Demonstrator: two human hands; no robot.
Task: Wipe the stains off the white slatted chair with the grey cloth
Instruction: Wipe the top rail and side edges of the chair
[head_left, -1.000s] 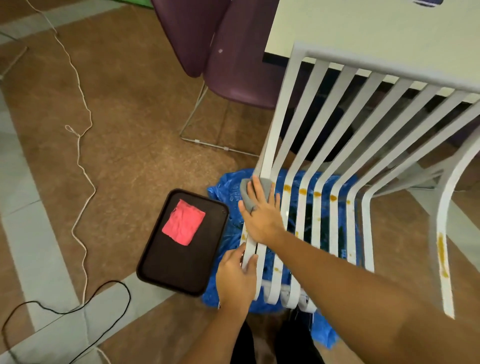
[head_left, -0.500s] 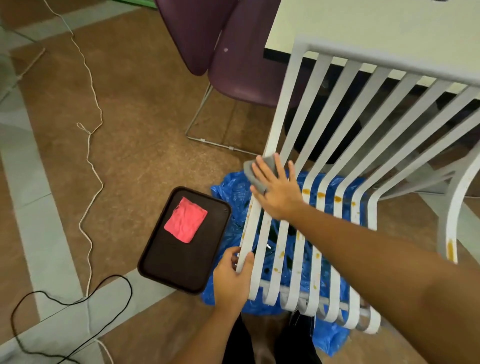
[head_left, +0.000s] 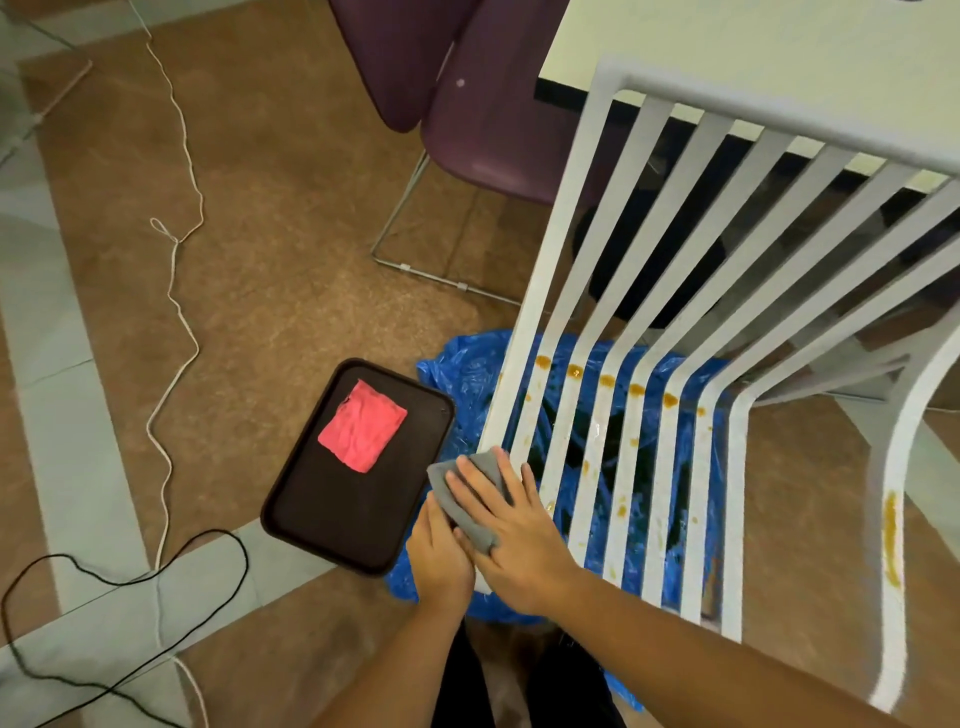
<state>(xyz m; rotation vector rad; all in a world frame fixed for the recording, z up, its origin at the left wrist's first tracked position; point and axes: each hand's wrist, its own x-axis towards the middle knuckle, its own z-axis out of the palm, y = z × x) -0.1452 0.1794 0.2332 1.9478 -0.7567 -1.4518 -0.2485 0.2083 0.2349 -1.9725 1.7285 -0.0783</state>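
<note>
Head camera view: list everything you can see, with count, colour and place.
chair: one, white, slatted, right of centre
stains: many, orange-brown, on seat slats and armrest
grey cloth: one, on leftmost slat
tray: one, dark brown, floor left of chair
pink cloth: one, on tray
sheet: one, blue, under chair
purple chairs: two, top centre
cord: one, white, floor left
cable: one, black, floor bottom left
table: one, cream, top right
hands: two; left hand holds chair's front edge, right hand presses grey cloth
</note>
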